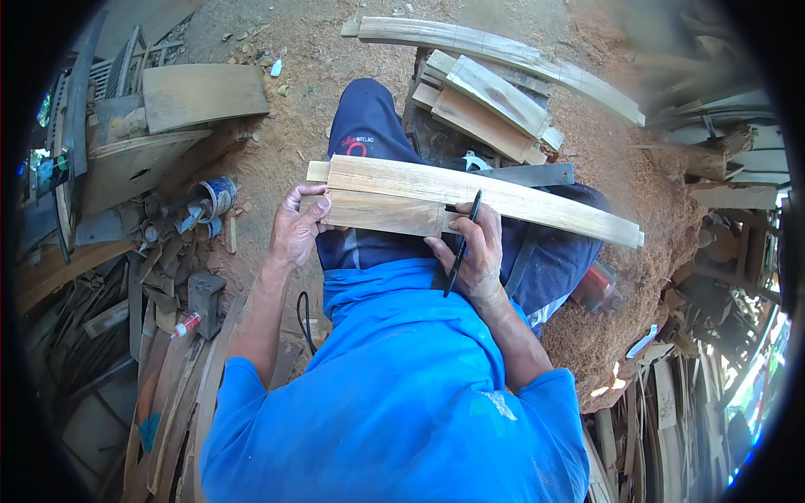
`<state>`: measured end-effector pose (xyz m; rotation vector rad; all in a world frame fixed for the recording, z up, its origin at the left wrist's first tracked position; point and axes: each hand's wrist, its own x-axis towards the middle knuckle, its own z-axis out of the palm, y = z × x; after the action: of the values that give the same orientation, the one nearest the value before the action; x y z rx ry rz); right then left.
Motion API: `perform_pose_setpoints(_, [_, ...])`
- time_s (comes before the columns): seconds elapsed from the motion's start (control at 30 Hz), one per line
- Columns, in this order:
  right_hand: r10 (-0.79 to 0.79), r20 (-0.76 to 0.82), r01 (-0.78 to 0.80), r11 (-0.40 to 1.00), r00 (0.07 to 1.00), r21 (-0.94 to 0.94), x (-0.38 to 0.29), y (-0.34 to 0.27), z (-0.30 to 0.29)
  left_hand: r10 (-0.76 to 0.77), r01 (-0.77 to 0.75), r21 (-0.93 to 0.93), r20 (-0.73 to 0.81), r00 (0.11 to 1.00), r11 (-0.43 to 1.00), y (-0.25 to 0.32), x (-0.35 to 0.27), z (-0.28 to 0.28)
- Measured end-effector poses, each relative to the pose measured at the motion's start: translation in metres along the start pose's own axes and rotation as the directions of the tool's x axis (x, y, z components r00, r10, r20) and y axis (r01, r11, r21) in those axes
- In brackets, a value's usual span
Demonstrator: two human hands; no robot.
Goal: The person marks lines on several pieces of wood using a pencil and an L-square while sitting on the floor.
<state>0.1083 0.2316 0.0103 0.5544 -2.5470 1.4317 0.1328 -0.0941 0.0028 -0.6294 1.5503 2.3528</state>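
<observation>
Across my lap lies a long, slightly curved wooden piece (478, 192) with a tenon at each end. A shorter wooden board (383, 212) is held along its near edge. My left hand (299, 223) grips the left end of the short board, thumb on top. At that board's right end, my right hand (473, 251) pinches it and also holds a black pen (464, 245) between the fingers. Beyond the curved piece, the metal blade of a try square or rule (528, 175) sticks out to the right, partly covered.
Ahead are stacked boards (490, 116) and another curved wooden piece (503, 47). A bucket (220, 196) and a wood-scrap pile stand left, with a glue bottle (187, 324). A red power tool (594, 288) rests in sawdust by my right knee. Timber leans at both sides.
</observation>
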Motion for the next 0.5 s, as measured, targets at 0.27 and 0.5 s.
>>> perform_pose_setpoints(0.27, [-0.016,0.002,0.016,1.0,1.0,-0.008,0.0009,-0.0002,-0.001,-0.013,0.013,0.011,-0.012,1.0,1.0,0.0004,0.0024,-0.0003])
perform_pose_setpoints(0.5, [-0.021,0.026,0.022,0.999,0.999,-0.025,0.0019,0.0003,-0.001,0.013,-0.014,-0.007,-0.032,0.999,1.0,0.0021,0.0035,0.0023])
